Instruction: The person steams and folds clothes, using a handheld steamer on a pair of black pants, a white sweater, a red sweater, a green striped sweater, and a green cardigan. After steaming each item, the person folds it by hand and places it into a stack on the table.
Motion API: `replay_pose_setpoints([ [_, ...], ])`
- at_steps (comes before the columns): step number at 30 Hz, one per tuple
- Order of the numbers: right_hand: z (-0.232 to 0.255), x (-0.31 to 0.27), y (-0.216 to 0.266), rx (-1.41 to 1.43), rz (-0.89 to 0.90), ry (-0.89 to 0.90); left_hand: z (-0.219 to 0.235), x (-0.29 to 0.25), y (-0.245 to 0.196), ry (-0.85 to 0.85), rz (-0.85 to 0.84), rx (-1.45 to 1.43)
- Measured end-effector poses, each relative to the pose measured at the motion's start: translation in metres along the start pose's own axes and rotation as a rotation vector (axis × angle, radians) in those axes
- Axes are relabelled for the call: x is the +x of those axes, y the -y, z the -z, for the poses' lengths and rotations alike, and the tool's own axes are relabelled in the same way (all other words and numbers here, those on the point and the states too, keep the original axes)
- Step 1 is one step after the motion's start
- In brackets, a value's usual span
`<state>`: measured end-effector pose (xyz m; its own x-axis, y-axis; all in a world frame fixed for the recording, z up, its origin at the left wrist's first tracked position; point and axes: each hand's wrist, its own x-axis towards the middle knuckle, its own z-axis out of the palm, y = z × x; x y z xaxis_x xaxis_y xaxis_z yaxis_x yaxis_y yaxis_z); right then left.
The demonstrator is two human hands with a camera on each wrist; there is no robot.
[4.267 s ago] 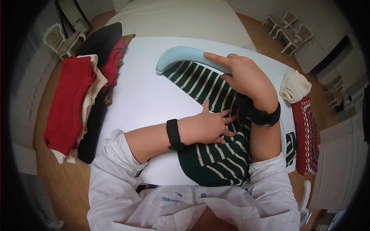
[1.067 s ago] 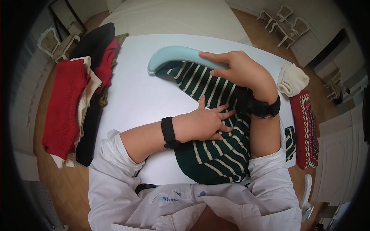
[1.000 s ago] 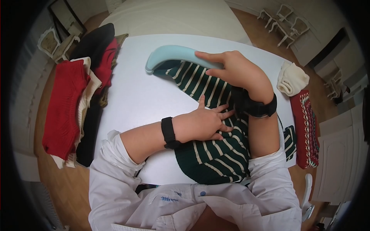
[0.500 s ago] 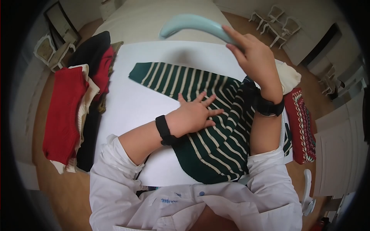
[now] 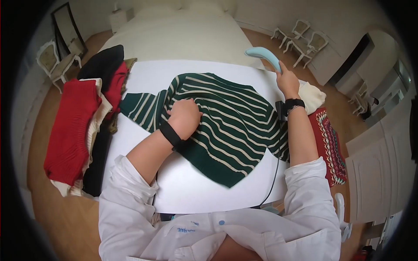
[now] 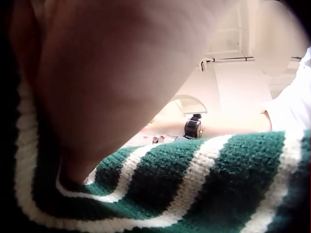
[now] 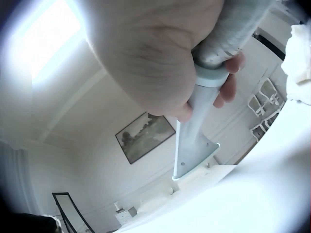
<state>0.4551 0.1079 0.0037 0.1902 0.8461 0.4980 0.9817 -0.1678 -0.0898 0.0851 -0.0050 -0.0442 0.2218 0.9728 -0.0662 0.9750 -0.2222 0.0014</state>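
A dark green sweater [image 5: 226, 122] with cream stripes lies partly bunched on the white table [image 5: 196, 195]. The left hand [image 5: 185, 117] has its fingers curled into the knit at the sweater's left part, where the cloth rises in folds. In the left wrist view that hand [image 6: 112, 73] is close against the striped fabric [image 6: 194, 179]. Off the table's right far side, the right hand [image 5: 288, 82] grips a curved light blue handheld device [image 5: 263, 54], raised. The right wrist view shows fingers [image 7: 228, 90] wrapped round the device's handle [image 7: 197, 107].
Folded red [image 5: 74, 130], cream and black clothes are piled along the left edge. At the right edge are a cream garment [image 5: 311, 98] and a red patterned knit [image 5: 329, 148]. A black cable [image 5: 277, 174] runs down beside the right forearm. A bed [image 5: 183, 39] stands beyond the table.
The right hand has lifted the blue device off the sleeve and moved it right. The left hand, earlier spread flat, has curled into the sweater, which has shifted leftward and away from the body.
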Motion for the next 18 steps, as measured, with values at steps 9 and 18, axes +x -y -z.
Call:
replay_pose_setpoints([
  [9,-0.036,-0.007,-0.019,-0.042,-0.116,0.162,-0.001,-0.010,0.001,-0.137,-0.114,-0.002],
  [18,-0.041,-0.020,-0.023,-0.264,-0.054,0.069,0.024,-0.004,0.015,-0.027,-0.133,0.011],
])
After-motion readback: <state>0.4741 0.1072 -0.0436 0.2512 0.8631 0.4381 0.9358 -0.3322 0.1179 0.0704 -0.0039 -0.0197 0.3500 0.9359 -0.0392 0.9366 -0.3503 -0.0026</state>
